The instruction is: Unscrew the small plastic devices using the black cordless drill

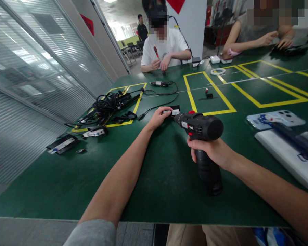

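Observation:
My right hand (pixel 210 148) is wrapped round the grip of a black cordless drill (pixel 201 126) with red accents. The drill's chuck points away and left, towards a small black flat case with a white label (pixel 176 111) lying on the green table. Holding that case against the tabletop is my left hand (pixel 159 117), its fingers over the near left side. The drill's tip is close to the case, but I cannot tell whether it touches. Part of the case is hidden behind my fingers and the drill.
A pile of black cables (pixel 113 104) lies left, near opened black cases (pixel 63 144). A cable with a silver-and-black tool (pixel 159 83) stretches beyond my hands. At right are a phone (pixel 274 119) and a white box (pixel 287 153). Across sits a person holding a red screwdriver (pixel 156 52); another person sits right.

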Demonstrator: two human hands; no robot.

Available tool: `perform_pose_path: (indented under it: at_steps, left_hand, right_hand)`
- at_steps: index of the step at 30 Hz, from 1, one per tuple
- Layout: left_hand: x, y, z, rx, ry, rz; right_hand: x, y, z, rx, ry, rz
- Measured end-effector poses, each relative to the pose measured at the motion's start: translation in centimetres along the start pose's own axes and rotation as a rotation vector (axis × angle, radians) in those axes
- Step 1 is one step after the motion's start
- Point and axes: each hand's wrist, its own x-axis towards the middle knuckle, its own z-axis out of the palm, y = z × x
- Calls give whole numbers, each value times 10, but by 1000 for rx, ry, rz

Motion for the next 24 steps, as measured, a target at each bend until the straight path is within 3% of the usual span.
perform_pose_path:
  at_steps: [24]
  left_hand:
    - [-1,-1,0,3,-4,22]
  right_hand:
    - [-1,0,-1,24,16,5]
